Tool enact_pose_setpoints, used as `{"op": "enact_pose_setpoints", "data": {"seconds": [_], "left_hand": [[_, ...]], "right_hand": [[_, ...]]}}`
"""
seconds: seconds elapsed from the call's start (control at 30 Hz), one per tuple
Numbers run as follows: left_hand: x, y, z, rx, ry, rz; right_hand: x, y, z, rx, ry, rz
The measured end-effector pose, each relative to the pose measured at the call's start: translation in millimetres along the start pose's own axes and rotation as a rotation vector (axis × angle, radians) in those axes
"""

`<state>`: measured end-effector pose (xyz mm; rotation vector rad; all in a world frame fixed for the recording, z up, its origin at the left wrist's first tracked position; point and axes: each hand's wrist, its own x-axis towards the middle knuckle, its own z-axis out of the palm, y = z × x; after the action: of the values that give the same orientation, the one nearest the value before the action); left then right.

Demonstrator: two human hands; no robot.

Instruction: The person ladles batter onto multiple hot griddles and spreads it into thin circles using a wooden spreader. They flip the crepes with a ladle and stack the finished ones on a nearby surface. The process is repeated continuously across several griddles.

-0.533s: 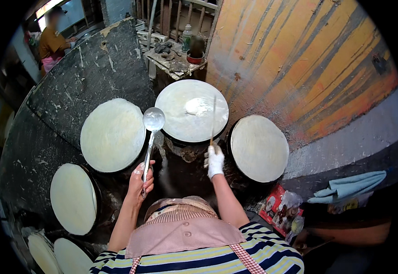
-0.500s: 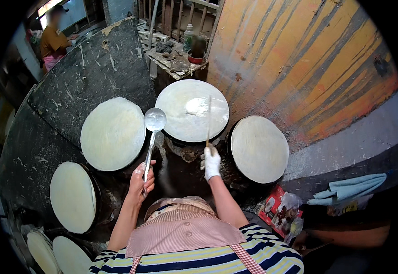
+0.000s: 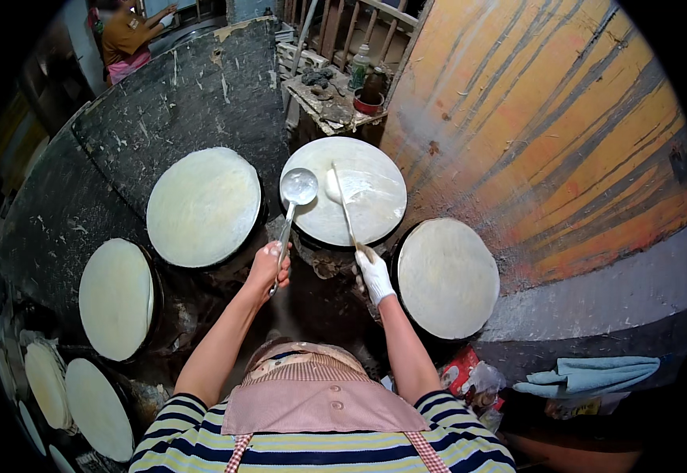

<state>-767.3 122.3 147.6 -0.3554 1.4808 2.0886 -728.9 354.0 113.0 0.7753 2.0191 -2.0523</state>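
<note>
My bare left hand [image 3: 268, 270] grips the handle of a steel ladle [image 3: 298, 187], whose bowl is over the left part of the middle round griddle [image 3: 375, 213]. My white-gloved right hand [image 3: 373, 272] holds a thin stick-like spreading tool [image 3: 345, 206] that lies across a white batter patch [image 3: 344, 186] there. Pale round griddle tops stand either side, one at upper left [image 3: 201, 206], one at right [image 3: 447, 277].
More pale discs [image 3: 115, 298] are at lower left. A cluttered ledge [image 3: 323, 112] with a bottle stands behind, between a dark curved panel [image 3: 170, 87] and an orange streaked board [image 3: 532, 142]. A blue towel [image 3: 588, 374] is right. A co-worker [image 3: 126, 43] stands top left.
The ladle has moved up and right over the middle griddle. The stick has swung left across the batter. The view has shifted, and the co-worker's arm is raised higher.
</note>
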Motion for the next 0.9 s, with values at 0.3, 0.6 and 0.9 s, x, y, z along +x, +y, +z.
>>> {"op": "enact_pose_setpoints", "data": {"seconds": [0.3,0.6,0.9], "left_hand": [[33,0,18,0.148,0.059,-0.055],[27,9,-36,-1.064,-0.608,-0.214],[-19,55,-24,-0.011,-0.199,0.017]], "right_hand": [[-17,26,26,0.315,0.100,0.036],[-13,7,46,0.374,0.056,-0.005],[-3,24,63,-0.085,0.125,-0.280]]}}
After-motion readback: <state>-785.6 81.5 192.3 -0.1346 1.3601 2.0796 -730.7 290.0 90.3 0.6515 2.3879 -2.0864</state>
